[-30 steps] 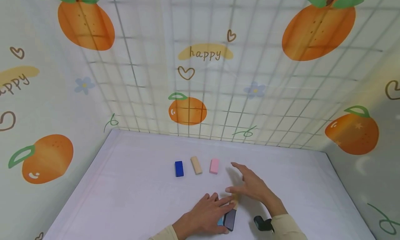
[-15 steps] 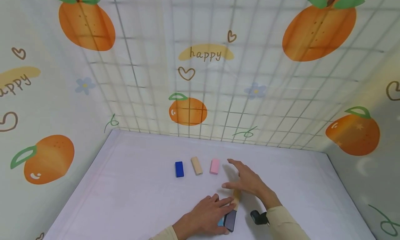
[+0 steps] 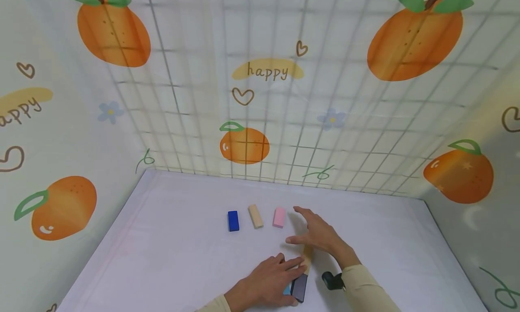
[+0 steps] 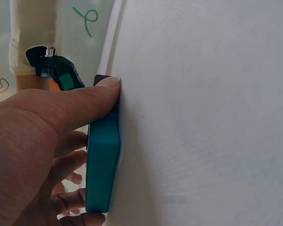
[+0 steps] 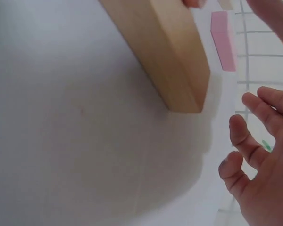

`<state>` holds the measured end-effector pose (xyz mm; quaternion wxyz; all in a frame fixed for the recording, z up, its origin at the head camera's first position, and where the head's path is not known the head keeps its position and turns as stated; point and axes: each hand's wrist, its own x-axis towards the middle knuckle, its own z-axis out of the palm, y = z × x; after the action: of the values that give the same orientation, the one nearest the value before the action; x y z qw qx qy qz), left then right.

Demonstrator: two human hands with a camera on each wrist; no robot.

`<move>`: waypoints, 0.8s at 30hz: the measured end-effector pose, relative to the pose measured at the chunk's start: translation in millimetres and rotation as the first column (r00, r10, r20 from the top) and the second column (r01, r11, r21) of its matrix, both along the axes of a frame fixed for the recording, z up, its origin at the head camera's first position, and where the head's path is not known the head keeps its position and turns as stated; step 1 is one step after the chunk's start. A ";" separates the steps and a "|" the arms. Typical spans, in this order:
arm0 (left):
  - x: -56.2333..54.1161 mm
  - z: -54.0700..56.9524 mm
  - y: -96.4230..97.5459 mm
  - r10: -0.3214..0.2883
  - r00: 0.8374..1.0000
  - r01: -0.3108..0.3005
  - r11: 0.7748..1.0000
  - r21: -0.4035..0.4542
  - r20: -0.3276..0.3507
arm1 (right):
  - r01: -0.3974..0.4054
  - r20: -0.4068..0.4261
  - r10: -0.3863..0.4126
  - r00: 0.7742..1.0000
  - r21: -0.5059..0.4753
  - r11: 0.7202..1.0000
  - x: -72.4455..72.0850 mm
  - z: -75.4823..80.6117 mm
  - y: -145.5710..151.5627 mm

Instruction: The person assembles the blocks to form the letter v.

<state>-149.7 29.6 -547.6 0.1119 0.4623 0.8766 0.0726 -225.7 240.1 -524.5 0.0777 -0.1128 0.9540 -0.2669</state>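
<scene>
My left hand (image 3: pixel 268 278) lies over a light blue block (image 3: pixel 287 290) and holds it, thumb at the near end and fingers across its top. In the left wrist view this block (image 4: pixel 103 162) looks teal, with the thumb across a dark end beside it. A dark grey block (image 3: pixel 299 288) sits against its right side. Beyond it, a wooden block (image 3: pixel 307 258) continues the line, touched by my left fingertips. My right hand (image 3: pixel 322 235) hovers over the wooden block's far end, fingers spread and holding nothing. The right wrist view shows the wooden block (image 5: pixel 179 56) apart from those fingers.
A dark blue block (image 3: pixel 233 221), a pale wooden block (image 3: pixel 255 216) and a pink block (image 3: pixel 278 217) stand in a row farther back on the white table (image 3: pixel 170 239). A black wrist camera (image 3: pixel 333 280) hangs at my right sleeve. Printed curtains enclose the table.
My right hand has drifted left and slightly away from me, closer to the pink block. The left hand and the blocks stay where they were.
</scene>
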 end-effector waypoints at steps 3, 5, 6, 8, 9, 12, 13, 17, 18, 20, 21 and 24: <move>0.3 0.8 0.2 0.003 1.000 -0.003 1.000 -0.002 0.014 | 0.001 -0.003 -0.001 1.000 0.006 1.000 -0.9 -1.0 -0.9; 0.5 1.5 0.1 0.006 1.000 -0.006 1.000 -0.002 0.023 | -0.002 -0.003 0.002 1.000 0.016 1.000 -1.3 -0.8 -2.1; 0.6 1.8 0.1 0.007 1.000 -0.007 1.000 -0.002 0.026 | -0.004 -0.003 0.004 1.000 0.018 1.000 -1.6 -0.6 -2.7; 0.9 2.5 -0.3 0.006 1.000 -0.006 1.000 -0.001 0.025 | -0.006 -0.003 0.006 1.000 0.024 1.000 -2.5 -0.1 -4.0; 1.1 2.8 -0.5 0.005 1.000 -0.005 1.000 0.000 0.022 | -0.007 -0.004 0.007 1.000 0.024 1.000 -3.0 0.0 -4.4; 1.6 2.7 -0.8 -0.001 1.000 0.001 1.000 0.005 0.011 | -0.013 -0.008 0.013 1.000 0.023 1.000 -4.3 0.4 -5.8; 1.8 2.8 -1.0 -0.003 1.000 0.002 1.000 0.009 0.008 | -0.016 -0.009 0.016 1.000 0.024 1.000 -4.6 0.3 -6.1; 2.6 3.7 -1.4 -0.008 1.000 0.008 1.000 0.017 0.004 | -0.025 -0.011 0.025 1.000 0.026 0.999 -5.8 -0.3 -7.1; 2.5 3.9 -1.4 -0.009 1.000 0.009 1.000 0.017 0.002 | -0.026 -0.012 0.027 1.000 0.026 0.999 -6.2 -0.6 -7.2; 2.3 3.6 -1.4 -0.010 1.000 0.010 1.000 0.015 -0.006 | -0.025 -0.015 0.025 1.000 0.024 0.999 -7.5 -0.9 -7.6; 2.1 3.0 -1.2 -0.009 1.000 0.009 1.000 0.016 -0.010 | -0.023 -0.017 0.023 1.000 0.021 1.000 -8.3 -1.1 -7.8; 1.5 1.6 -1.2 -0.004 1.000 0.004 1.000 0.017 -0.010 | -0.020 -0.017 0.020 1.000 0.018 1.000 -10.9 -2.5 -8.6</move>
<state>-148.3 28.4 -545.9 0.1036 0.4655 0.8755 0.0775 -236.6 231.5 -527.0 0.0731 -0.1240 0.9557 -0.2566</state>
